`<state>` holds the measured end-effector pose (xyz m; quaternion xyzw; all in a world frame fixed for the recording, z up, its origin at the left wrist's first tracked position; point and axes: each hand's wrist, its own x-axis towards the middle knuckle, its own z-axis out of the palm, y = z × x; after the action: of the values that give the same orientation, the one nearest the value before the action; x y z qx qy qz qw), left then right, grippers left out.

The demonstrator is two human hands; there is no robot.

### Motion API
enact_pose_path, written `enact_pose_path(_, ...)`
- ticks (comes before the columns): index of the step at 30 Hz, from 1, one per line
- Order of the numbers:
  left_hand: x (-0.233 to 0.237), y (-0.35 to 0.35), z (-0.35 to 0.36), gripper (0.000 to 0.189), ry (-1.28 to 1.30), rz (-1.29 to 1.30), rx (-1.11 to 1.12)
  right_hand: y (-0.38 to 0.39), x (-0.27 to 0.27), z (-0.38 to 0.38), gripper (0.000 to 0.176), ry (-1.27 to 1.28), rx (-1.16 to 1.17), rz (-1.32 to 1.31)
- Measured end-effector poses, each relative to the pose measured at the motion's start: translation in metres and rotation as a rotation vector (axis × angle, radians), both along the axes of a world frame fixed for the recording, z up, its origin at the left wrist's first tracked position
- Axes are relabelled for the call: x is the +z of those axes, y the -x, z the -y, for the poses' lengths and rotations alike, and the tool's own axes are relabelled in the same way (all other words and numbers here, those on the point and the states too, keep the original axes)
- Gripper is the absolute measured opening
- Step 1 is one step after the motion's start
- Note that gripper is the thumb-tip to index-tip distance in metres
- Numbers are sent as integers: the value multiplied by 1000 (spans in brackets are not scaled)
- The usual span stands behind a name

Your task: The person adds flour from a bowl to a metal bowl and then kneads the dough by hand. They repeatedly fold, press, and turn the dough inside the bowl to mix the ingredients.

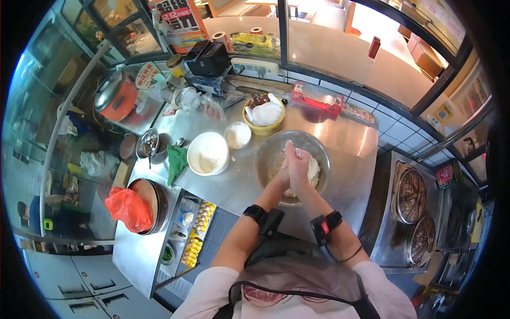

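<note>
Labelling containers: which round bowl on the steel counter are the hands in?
The large bare-metal mixing bowl, rightmost in view: left hand and right hand work pale dough inside it. The white tub, small white bowl and yellow bowl stand untouched.

Black wristbands (pixel 256 212), pale sleeves (pixel 204 292), grey apron (pixel 303 276)

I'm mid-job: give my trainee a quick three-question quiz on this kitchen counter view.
1. True or false: the left hand and right hand are both in the steel bowl with the dough.
2. What lies just left of the white bucket? A) a green cloth B) a blue plate C) a black kettle
3. Fill in: the bag lying on the round pan is coloured ___.
Key: 1 true; 2 A; 3 red.
</note>
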<state>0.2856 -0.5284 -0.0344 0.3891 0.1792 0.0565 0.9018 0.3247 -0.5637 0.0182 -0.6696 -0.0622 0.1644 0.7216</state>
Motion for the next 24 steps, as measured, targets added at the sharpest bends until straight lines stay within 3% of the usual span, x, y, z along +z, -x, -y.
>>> enact_pose_path(3, 6, 3, -2, 30, 43, -23, -26, -2, 9, -1, 47, 3, 19, -34)
enact_pose_path(5, 10, 6, -4, 30, 60, -35, -35, -2, 21, -1, 50, -223, 78, -146)
enact_pose_path(9, 17, 5, -10, 30, 87, -50, -42, -7, 10, -1, 50, -405, 54, -265)
enact_pose_path(11, 15, 0, -15, 34, 103, 60, -56, -10, 9, 3, 43, -812, 212, -497)
enact_pose_path(12, 16, -3, -18, 40, 118, 171, -62, -15, -1, 3, 43, -812, 212, -495)
enact_pose_path(14, 21, -10, -23, 37, 187, 167, -29, -23, -26, 0, 33, -1135, 355, -474)
enact_pose_path(15, 26, -15, -26, 34, 254, 162, 2, -17, -6, 0, 33, -1135, 351, -477)
enact_pose_path(17, 36, -24, -31, 29, 389, 150, 62, -5, 30, 3, 19, -729, -36, -791)
enact_pose_path(18, 37, -26, -32, 28, 458, 145, 93, -3, 6, 5, 19, -727, -40, -792)
enact_pose_path(19, 28, -27, -35, 28, 461, 144, 92, -1, -35, 8, 11, -836, 54, -664)
enact_pose_path(21, 12, -29, -40, 33, 555, 78, -66, 4, -50, 11, 9, -940, 144, -532)
enact_pose_path(23, 8, -30, -33, 36, 578, -19, 21, 12, -58, 12, 19, -376, 71, -222)
enact_pose_path(24, 11, -32, -31, 40, 594, -104, 115, 11, -56, 14, 19, -379, 65, -223)
